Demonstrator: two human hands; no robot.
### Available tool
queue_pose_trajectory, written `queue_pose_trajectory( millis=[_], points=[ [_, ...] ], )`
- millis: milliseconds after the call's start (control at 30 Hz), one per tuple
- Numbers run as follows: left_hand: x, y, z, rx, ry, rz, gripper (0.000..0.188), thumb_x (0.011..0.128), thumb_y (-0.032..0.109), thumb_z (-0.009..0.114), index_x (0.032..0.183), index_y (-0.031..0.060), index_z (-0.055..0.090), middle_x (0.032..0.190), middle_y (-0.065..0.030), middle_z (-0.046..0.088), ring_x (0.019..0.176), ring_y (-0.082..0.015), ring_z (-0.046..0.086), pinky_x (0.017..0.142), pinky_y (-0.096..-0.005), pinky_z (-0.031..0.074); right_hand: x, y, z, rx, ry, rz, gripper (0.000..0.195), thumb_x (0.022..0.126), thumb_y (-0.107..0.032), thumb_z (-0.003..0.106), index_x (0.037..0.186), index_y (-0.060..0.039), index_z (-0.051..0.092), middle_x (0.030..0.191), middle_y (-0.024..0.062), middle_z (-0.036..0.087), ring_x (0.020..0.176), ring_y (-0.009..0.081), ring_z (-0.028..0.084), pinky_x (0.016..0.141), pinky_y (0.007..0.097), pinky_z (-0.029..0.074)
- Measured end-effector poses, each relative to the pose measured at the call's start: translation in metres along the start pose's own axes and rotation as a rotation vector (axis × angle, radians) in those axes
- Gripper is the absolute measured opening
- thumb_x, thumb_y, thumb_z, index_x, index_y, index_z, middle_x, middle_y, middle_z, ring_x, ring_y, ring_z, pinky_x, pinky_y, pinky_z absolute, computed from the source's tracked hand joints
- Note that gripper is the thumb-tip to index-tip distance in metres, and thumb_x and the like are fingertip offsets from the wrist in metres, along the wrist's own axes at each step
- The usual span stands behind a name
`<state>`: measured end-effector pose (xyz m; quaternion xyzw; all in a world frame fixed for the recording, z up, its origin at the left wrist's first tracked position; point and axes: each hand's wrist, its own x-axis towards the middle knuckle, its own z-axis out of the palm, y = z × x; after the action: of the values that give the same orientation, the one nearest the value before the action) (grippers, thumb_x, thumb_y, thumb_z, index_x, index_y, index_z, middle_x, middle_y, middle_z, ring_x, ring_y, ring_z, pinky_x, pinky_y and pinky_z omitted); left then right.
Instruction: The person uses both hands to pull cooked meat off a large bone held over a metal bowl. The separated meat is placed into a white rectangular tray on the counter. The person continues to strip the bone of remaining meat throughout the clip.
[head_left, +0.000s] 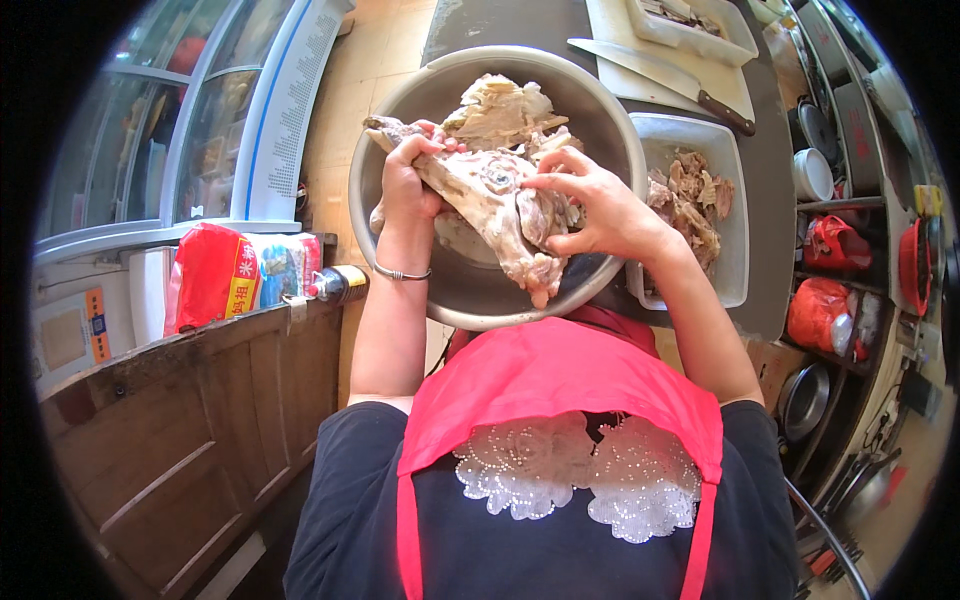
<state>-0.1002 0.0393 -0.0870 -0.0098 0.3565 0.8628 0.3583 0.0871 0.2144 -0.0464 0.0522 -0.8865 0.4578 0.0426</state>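
Observation:
A large piece of pale cooked meat on the bone, which looks like an animal's head (487, 199), lies slanting over a wide metal basin (634, 142). My left hand (412, 169) is closed around its narrow upper-left end. My right hand (592, 202) has its fingers bent against the meat's right side, thumb low and fingertips higher; whether they pinch a piece cannot be told. Behind it in the basin lie more pieces of meat and skin (499, 112). Part of the basin's floor is hidden by the meat.
Right of the basin stands a plastic tub (731, 277) with torn meat (694, 202). Beyond it, a kitchen knife (660, 75) lies across a white cutting board (611, 71), beside another tub (697, 49). A dark-capped bottle (341, 285) and bags (214, 277) are at left; shelves (840, 202) stand at right.

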Motion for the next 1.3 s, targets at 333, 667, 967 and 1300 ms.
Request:
queue_pose_trajectory(
  millis=[333, 667, 967, 1300],
  points=[
    [0.000, -0.006, 0.001, 0.036, -0.049, -0.017, 0.026, 0.067, 0.000, 0.049, 0.092, 0.0036, 0.051, 0.077, -0.0081, 0.049, 0.077, -0.0254, 0.053, 0.086, -0.0463, 0.046, -0.015, 0.000, 0.011, -0.044, 0.060, -0.071, 0.054, 0.058, -0.009, 0.074, 0.110, -0.0021, 0.060, 0.115, 0.0146, 0.050, 0.108, 0.0323, 0.053, 0.094, 0.0374, 0.045],
    [-0.011, -0.006, 0.012, -0.012, -0.074, -0.014, 0.025, 0.066, -0.002, 0.048, 0.090, 0.0045, 0.049, 0.074, -0.0069, 0.048, 0.073, -0.0227, 0.052, 0.081, -0.0424, 0.047, -0.029, 0.003, 0.030, -0.026, 0.217, -0.102, 0.041, 0.060, -0.002, 0.071, 0.101, -0.0035, 0.063, 0.109, 0.0114, 0.052, 0.099, 0.0269, 0.053, 0.086, 0.0360, 0.047],
    [-0.020, 0.022, 0.020, -0.085, -0.017, 0.130, 0.023, 0.061, 0.000, 0.051, 0.082, 0.0054, 0.051, 0.072, -0.0075, 0.048, 0.071, -0.0241, 0.051, 0.081, -0.0419, 0.047, -0.039, -0.003, 0.005, 0.397, 0.254, 0.120, 0.034, 0.076, -0.005, 0.069, 0.110, -0.0082, 0.064, 0.109, 0.0084, 0.055, 0.103, 0.0210, 0.057, 0.088, 0.0327, 0.050],
    [0.000, 0.047, -0.007, -0.036, 0.543, 0.140, 0.009, 0.066, 0.006, 0.052, 0.071, -0.0005, 0.049, 0.067, -0.0158, 0.053, 0.061, -0.0335, 0.056, 0.072, -0.0481, 0.050, -0.009, -0.050, 0.009, -0.128, 0.451, -0.028, 0.070, 0.071, -0.031, 0.081, 0.128, -0.0085, 0.048, 0.122, 0.0184, 0.046, 0.100, 0.0323, 0.056, 0.085, 0.0385, 0.049]
  ],
)
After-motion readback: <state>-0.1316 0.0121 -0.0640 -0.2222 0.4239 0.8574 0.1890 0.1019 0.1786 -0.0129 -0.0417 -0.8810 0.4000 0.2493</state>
